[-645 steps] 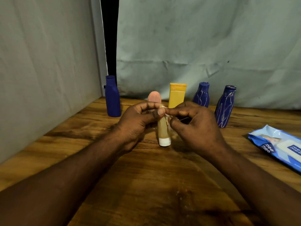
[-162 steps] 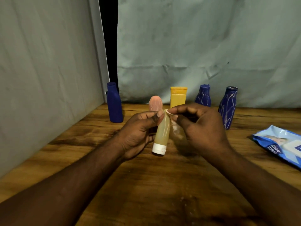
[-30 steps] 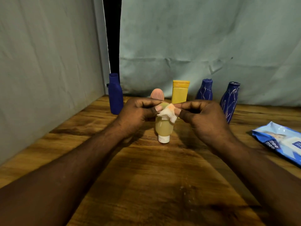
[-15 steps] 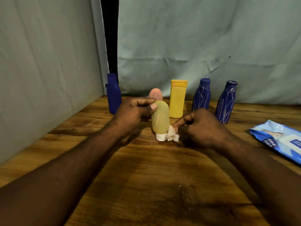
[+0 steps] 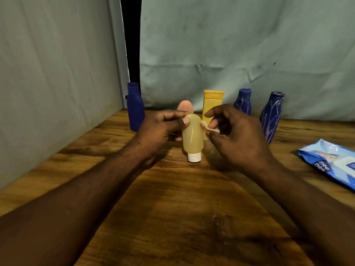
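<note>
A translucent yellow tube (image 5: pixel 192 138) stands on its white cap (image 5: pixel 194 157) on the wooden table (image 5: pixel 172 208). My left hand (image 5: pixel 159 129) grips the tube near its top, thumb on the front. My right hand (image 5: pixel 234 139) pinches a small crumpled wipe (image 5: pixel 208 129) against the tube's upper right side.
Behind stand a dark blue bottle (image 5: pixel 135 107), a pink tube (image 5: pixel 185 106), a yellow bottle (image 5: pixel 212 103) and two patterned blue bottles (image 5: pixel 243 101) (image 5: pixel 271 116). A blue wet-wipe pack (image 5: pixel 330 162) lies at the right. Cloth walls close in the left and back.
My right hand has moved the wipe up from the cap to the tube's upper right side. The left hand keeps its grip near the top.
</note>
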